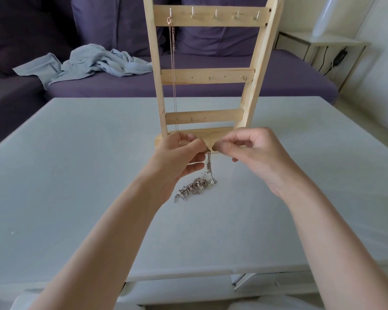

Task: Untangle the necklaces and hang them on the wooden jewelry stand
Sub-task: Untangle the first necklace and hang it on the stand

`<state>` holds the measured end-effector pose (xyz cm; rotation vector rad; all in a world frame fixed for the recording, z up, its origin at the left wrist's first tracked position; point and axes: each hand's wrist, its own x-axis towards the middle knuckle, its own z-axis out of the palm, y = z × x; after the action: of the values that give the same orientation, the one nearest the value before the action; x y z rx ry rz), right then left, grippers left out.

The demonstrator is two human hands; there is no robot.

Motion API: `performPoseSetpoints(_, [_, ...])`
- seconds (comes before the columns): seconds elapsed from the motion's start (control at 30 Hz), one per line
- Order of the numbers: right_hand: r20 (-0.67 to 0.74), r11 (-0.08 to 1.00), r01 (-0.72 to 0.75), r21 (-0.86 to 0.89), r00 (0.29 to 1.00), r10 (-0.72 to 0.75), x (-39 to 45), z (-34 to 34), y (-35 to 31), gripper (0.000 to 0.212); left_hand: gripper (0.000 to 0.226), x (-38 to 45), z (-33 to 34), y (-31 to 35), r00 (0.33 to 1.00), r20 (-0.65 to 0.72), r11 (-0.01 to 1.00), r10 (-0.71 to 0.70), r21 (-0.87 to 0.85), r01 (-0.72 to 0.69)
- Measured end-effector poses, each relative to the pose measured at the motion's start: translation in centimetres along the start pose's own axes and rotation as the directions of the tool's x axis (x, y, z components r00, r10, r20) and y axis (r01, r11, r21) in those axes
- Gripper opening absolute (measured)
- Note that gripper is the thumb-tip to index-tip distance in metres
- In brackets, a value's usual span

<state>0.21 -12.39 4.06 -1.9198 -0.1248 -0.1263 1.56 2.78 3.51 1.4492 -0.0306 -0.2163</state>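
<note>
Both grips, left hand point(181, 153) and right hand point(246, 151), pinch the tangled necklaces point(196, 185) dangling beneath them.

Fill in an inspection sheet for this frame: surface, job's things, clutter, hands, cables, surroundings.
Surface: pale grey table, smooth.
Job's things: light wooden jewelry stand upright at the table's far side; one thin rose-gold necklace hangs from the top-left hook; tangled bunch of silver chains partly on the table, its strands lifted.
Clutter: nothing seen on the table.
Hands: left hand and right hand each pinch the chains' raised strands in front of the stand's base.
Cables: black cable with plug beside the white side table.
Surroundings: purple sofa behind, with crumpled light-blue cloth on it.
</note>
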Motion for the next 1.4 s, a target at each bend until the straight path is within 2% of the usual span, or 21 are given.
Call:
performPoseSetpoints(0.07, [0.028,1.000,-0.017,-0.017,0.999,0.018,0.0,0.3,0.1,0.003,0.008,0.1,-0.1,0.0,1.000,0.006,1.000,0.002,-0.011,-0.002])
performPoseSetpoints(0.13, [0.037,0.999,-0.022,-0.025,0.999,0.023,0.1,0.5,0.2,0.009,0.010,0.1,-0.1,-0.1,1.000,0.012,1.000,0.006,-0.017,-0.006])
performPoseSetpoints(0.33, [0.008,1.000,0.017,-0.014,1.000,-0.017,0.1,0.5,-0.4,0.008,0.013,0.3,0.1,-0.3,1.000,0.001,0.999,0.022,0.034,-0.022])
performPoseSetpoints(0.47, [-0.005,0.996,0.052,-0.070,0.999,-0.053,0.1,0.6,-0.3,0.010,0.012,0.3,0.2,-0.4,1.000,-0.006,0.999,0.009,0.035,-0.009])
performPoseSetpoints(0.63, [-0.053,0.981,0.138,-0.138,0.988,-0.146,0.4,0.7,0.1,0.018,0.018,0.1,0.3,-0.2,0.995,0.046,0.987,-0.093,-0.131,0.098])
performPoseSetpoints(0.73, [-0.052,0.918,0.253,-0.306,0.958,-0.282,0.6,0.9,0.6,0.023,0.015,0.1,0.5,-0.2,0.980,0.047,0.951,-0.194,-0.235,0.199])
performPoseSetpoints(0.83, [-0.017,0.789,0.397,-0.468,0.889,-0.458,0.5,1.6,0.9,0.011,0.018,0.2,0.6,-0.3,0.955,0.025,0.906,-0.297,-0.309,0.290])
performPoseSetpoints(0.9, [0.017,0.733,0.449,-0.511,0.858,-0.513,0.4,2.1,1.0,0.004,0.022,0.1,0.6,-0.5,0.942,0.023,0.884,-0.336,-0.337,0.323])
performPoseSetpoints(0.97, [0.023,0.731,0.466,-0.498,0.850,-0.526,0.4,2.5,1.1,0.003,0.023,0.1,0.7,-0.6,0.944,0.021,0.889,-0.329,-0.330,0.317])
performPoseSetpoints(1.07, [-0.011,0.811,0.425,-0.401,0.883,-0.469,0.4,2.8,1.0,0.008,0.020,0.0,0.8,-0.4,0.957,0.034,0.920,-0.288,-0.266,0.287])
performPoseSetpoints(1.13, [-0.055,0.923,0.285,-0.259,0.950,-0.309,0.3,2.6,0.5,0.016,0.018,0.0,0.7,-0.2,0.964,0.064,0.935,-0.259,-0.235,0.267])
performPoseSetpoints(1.2, [-0.032,0.989,0.108,-0.096,0.993,-0.112,0.3,2.1,0.2,0.019,0.014,0.0,0.4,-0.1,0.974,0.060,0.964,-0.217,-0.146,0.224])
performPoseSetpoints(1.27, [-0.013,1.000,0.003,-0.026,1.000,-0.003,0.2,1.7,0.2,0.018,0.012,0.0,0.1,-0.2,0.988,0.022,0.989,-0.150,0.005,0.150])
performPoseSetpoints(1.4, [-0.042,0.998,-0.063,0.016,0.997,0.063,0.2,1.8,0.0,0.017,0.017,-0.3,-0.4,0.1,1.000,-0.025,0.974,0.016,0.225,-0.010])
